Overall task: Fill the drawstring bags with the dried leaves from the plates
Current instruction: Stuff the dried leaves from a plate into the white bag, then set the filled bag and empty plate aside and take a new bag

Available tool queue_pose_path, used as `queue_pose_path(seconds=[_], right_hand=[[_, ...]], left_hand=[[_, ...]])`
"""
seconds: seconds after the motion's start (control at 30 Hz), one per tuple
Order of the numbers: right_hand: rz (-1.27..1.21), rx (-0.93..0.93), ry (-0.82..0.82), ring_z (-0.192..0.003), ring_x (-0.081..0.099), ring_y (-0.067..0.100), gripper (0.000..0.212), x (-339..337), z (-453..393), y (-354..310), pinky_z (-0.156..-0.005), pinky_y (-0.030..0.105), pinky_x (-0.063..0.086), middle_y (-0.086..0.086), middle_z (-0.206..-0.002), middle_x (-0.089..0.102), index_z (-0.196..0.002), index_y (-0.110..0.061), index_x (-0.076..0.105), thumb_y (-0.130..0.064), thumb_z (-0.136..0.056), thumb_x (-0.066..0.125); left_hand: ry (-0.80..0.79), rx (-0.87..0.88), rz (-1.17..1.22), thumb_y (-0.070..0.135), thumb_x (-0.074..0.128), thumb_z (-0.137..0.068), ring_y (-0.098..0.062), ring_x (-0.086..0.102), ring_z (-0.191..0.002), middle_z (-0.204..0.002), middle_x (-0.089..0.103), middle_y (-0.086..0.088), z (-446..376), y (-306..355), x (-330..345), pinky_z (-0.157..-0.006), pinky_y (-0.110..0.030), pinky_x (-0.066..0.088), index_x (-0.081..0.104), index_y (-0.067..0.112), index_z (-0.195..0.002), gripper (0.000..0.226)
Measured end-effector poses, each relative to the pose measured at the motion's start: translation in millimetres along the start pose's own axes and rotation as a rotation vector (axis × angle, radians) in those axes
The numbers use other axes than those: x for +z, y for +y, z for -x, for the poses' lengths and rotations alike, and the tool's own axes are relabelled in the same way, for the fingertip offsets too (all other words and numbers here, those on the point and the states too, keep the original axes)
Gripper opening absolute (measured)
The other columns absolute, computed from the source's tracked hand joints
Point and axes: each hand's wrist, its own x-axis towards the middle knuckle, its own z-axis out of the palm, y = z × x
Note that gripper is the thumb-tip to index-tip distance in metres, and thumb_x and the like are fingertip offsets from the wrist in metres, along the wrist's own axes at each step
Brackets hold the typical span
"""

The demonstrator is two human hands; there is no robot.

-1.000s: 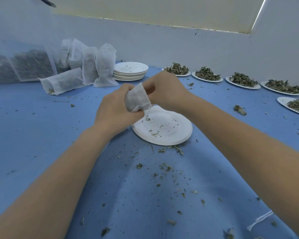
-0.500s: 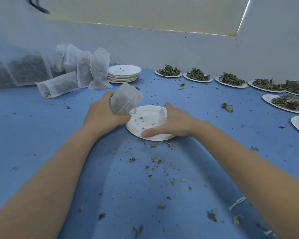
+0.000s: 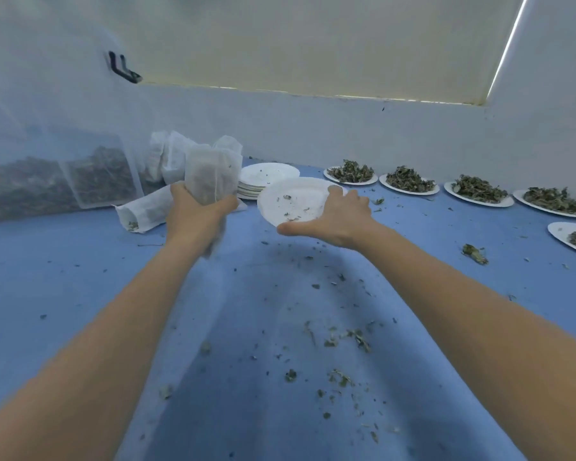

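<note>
My left hand [image 3: 197, 216] grips a filled drawstring bag [image 3: 212, 174] upright, above the table [image 3: 80, 277]. My right hand [image 3: 333, 217] holds a near-empty plate [image 3: 293, 199] — lifted, tilted, beside the bag.

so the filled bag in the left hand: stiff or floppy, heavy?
Probably floppy: the filled bag pinches in where the left hand grips it. Likely light: dried leaves, held upright one-handed. The thin mesh may snag.
</note>
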Motion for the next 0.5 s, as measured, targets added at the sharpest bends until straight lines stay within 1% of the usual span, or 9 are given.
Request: queue_pose_path(seconds=[0.07, 0.13, 0.2, 0.23, 0.3, 0.4, 0.5], right_hand=[[0.059, 0.006, 0.027, -0.127, 0.026, 0.036, 0.122, -3, -29, -15, -0.099, 0.041, 0.030, 0.020, -0.138, 0.029, -0.140, -0.007, 0.026, -0.086, -0.052, 0.057], [0.103, 0.012, 0.037, -0.123, 0.029, 0.034, 0.117, -2, -60, -28, -0.090, 0.036, 0.029, 0.021, -0.132, 0.034, -0.134, -0.005, 0.034, -0.087, -0.053, 0.055], [0.113, 0.027, 0.034, -0.119, 0.031, 0.033, 0.117, 2, -93, -40, -0.081, 0.034, 0.023, 0.021, -0.129, 0.037, -0.132, -0.005, 0.037, -0.088, -0.052, 0.053], [0.119, 0.035, 0.035, -0.119, 0.031, 0.033, 0.117, 3, -104, -42, -0.080, 0.034, 0.021, 0.020, -0.129, 0.037, -0.132, -0.005, 0.037, -0.089, -0.052, 0.053], [0.165, 0.023, 0.031, -0.120, 0.031, 0.033, 0.115, 13, -139, -51, -0.080, 0.034, 0.021, 0.019, -0.128, 0.041, -0.130, -0.004, 0.040, -0.089, -0.053, 0.051], [0.237, 0.048, 0.001, -0.118, 0.031, 0.033, 0.114, 33, -183, -61, -0.082, 0.033, 0.024, 0.017, -0.126, 0.044, -0.125, -0.004, 0.045, -0.091, -0.051, 0.048], [0.200, 0.073, 0.000, -0.115, 0.032, 0.031, 0.110, 52, -211, -64, -0.085, 0.032, 0.028, 0.016, -0.122, 0.045, -0.119, -0.006, 0.051, -0.091, -0.049, 0.049]], left_hand=[[-0.018, -0.029, 0.025, 0.028, 0.071, -0.073, -0.021, 0.046, -0.098, -0.115, 0.047, -0.001, -23, 2, 3, -0.081, -0.032, 0.037, 0.031, 0.012, -0.123, 0.066], [-0.006, -0.077, 0.025, 0.016, 0.067, -0.074, -0.023, 0.044, -0.101, -0.124, 0.041, -0.008, -49, -1, 9, -0.081, -0.032, 0.038, 0.024, 0.007, -0.131, 0.071], [0.006, -0.132, -0.059, 0.008, 0.061, -0.076, -0.027, 0.042, -0.106, -0.131, 0.034, -0.015, -74, -9, 16, -0.083, -0.034, 0.039, 0.019, 0.006, -0.135, 0.073], [-0.007, -0.147, -0.107, 0.007, 0.059, -0.078, -0.030, 0.042, -0.110, -0.133, 0.032, -0.017, -79, -12, 20, -0.085, -0.034, 0.040, 0.015, 0.007, -0.137, 0.074], [-0.010, -0.154, -0.166, 0.006, 0.058, -0.079, -0.033, 0.041, -0.116, -0.135, 0.031, -0.019, -101, -24, 27, -0.087, -0.032, 0.040, 0.011, 0.008, -0.140, 0.077], [0.022, -0.126, -0.222, 0.010, 0.061, -0.080, -0.035, 0.040, -0.120, -0.133, 0.034, -0.021, -127, -42, 36, -0.096, -0.035, 0.038, 0.016, 0.004, -0.135, 0.072], [0.044, -0.074, -0.290, 0.005, 0.057, -0.081, -0.034, 0.043, -0.116, -0.128, 0.038, -0.019, -142, -57, 40, -0.091, -0.036, 0.039, 0.020, 0.002, -0.130, 0.061]])
